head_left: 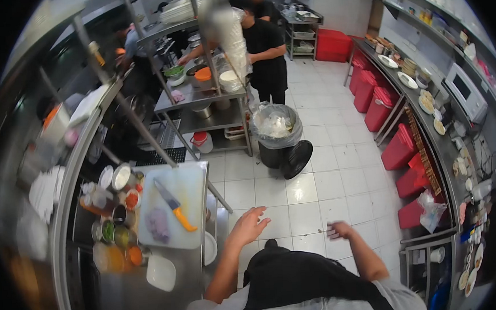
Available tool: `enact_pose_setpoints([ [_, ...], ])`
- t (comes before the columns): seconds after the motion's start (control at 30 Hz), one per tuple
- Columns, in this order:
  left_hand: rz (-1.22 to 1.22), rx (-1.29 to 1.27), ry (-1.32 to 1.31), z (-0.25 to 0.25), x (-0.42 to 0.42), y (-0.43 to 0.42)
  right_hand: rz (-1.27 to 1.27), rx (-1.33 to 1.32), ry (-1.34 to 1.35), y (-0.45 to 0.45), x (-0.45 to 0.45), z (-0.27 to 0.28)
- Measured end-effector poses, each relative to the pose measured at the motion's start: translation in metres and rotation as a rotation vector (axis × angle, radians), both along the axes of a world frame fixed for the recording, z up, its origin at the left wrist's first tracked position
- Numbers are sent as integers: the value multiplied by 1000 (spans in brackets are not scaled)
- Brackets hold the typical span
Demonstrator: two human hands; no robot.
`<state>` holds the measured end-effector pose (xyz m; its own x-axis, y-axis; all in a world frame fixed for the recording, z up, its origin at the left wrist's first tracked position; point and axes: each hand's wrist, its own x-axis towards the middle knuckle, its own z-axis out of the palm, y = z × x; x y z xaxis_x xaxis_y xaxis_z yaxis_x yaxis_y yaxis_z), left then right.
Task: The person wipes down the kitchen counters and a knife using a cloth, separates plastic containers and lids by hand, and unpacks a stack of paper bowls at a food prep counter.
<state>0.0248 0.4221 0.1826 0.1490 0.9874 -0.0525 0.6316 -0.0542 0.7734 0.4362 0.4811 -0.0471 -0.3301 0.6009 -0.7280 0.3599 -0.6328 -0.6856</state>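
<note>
Both of my hands hang in the air over the tiled floor, in front of a black apron. My left hand (248,226) has its fingers apart and holds nothing; it is nearest to the steel counter's edge. To the right, my right hand (339,230) is slightly blurred, its fingers spread and nothing in them. On the counter at the left lies a white cutting board (187,184). A knife with an orange handle (184,218) rests on it beside a purple chopped heap (157,224). Near the board stands a white square dish (161,273).
Ahead stands a lined trash bin (275,128) with a black lid (297,159) leaning by it. People (267,46) stand beyond. Red bins (382,108) line the right counter (394,78). Jars and containers (114,231) crowd the left counter.
</note>
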Motion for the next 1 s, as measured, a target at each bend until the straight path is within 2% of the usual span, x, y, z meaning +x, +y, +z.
enact_pose_setpoints([
  [0.03, 2, 10, -20, 4, -10, 14, -115, -30, -8, 41, -17, 27],
  [0.07, 0, 25, -42, 9, -18, 33, -52, 81, -56, 87, -26, 27],
  [0.1, -33, 22, -36, 7, -26, 58, -137, 125, -14, 125, -49, 60],
  [0.17, 9, -27, -277, -3, -37, 109, -158, 369, 56, 209, -94, 108],
  [0.23, 52, -34, -491, 18, -30, 155, 11, 596, 140, 281, -137, 179],
  [0.27, 33, -48, -482, 25, -26, 175, -229, 568, 306, 298, -169, 221],
  [0.3, -1, 7, -462, 30, -22, 193, -163, 631, 276, 328, -186, 248],
  [0.37, -40, 63, -436, 29, -21, 226, -203, 639, 355, 375, -216, 293],
  [0.4, -52, -52, -485, 25, -25, 241, -175, 654, 350, 404, -222, 305],
  [0.43, -53, -170, -535, 18, -29, 251, -167, 649, 357, 433, -223, 312],
  [0.47, -26, -174, -532, 1, -38, 256, -204, 630, 380, 461, -229, 315],
  [0.53, 25, -273, -424, -37, -61, 270, -222, 613, 424, 516, -249, 316],
  [0.6, 237, -401, -574, -62, -74, 256, -174, 532, 490, 564, -268, 303],
  [0.67, 394, -497, -505, -104, -94, 231, -148, 490, 511, 603, -288, 310],
  [0.7, 444, -461, -415, -109, -98, 214, -132, 474, 520, 628, -304, 304],
  [0.77, 491, -424, -115, -154, -116, 172, -161, 485, 557, 673, -338, 292],
  [0.8, 600, -522, -134, -153, -112, 156, -176, 519, 578, 693, -352, 285],
  [0.83, 469, -452, 111, -203, -125, 121, -192, 556, 596, 713, -367, 276],
  [0.87, -18, -233, 594, -187, -119, 112, -208, 568, 642, 745, -389, 258],
  [0.9, 37, -193, 408, -333, -149, 43, -191, 535, 596, 766, -401, 255],
  [0.93, 415, -756, 76, -289, -130, 49, -173, 501, 551, 787, -414, 251],
  [0.97, 533, -888, 34, -275, -120, 62, -255, 563, 434, 796, -431, 251],
  [1.0, 513, -850, 47, -272, -121, 80, -391, 628, 387, 818, -451, 233],
])
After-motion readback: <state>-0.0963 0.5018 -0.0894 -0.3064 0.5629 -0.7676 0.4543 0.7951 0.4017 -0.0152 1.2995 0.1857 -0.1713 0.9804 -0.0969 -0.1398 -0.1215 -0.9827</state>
